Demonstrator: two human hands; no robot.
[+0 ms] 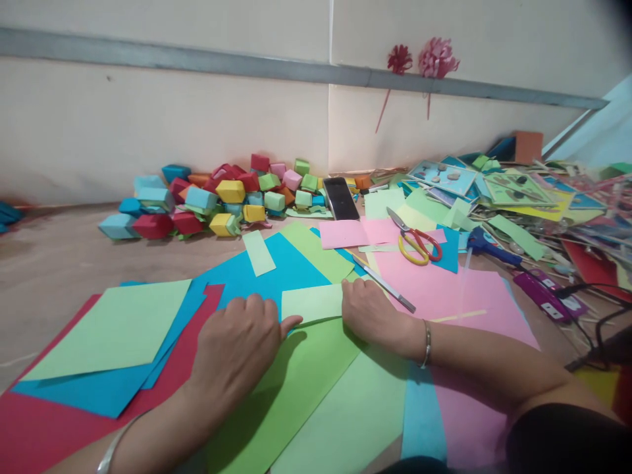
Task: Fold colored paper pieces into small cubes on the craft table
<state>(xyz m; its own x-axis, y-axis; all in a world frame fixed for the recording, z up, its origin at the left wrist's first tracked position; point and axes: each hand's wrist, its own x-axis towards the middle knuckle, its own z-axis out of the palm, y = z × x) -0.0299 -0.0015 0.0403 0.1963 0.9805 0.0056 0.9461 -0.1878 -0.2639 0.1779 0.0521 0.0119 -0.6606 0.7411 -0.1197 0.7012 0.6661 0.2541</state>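
A pale green paper strip (312,302) is stretched between my two hands, a little above the coloured sheets. My left hand (240,342) is closed at the strip's left end, its thumb pointing right along the lower edge. Around the right end, my right hand (370,309) is closed with its fingers curled. Beneath lie a bright green sheet (286,388) and a blue sheet (291,260). A shorter pale green strip (259,253) rests on the blue paper. Close to my right hand lies a silver pen-like tool (388,286).
Scissors (417,245) lie on pink paper beyond my right hand, with a phone (341,199) behind. Folded paper boxes (187,204) are piled along the wall. At right are a blue glue gun (494,249), a purple power strip (548,296) and cables. Stacked sheets (113,322) lie left.
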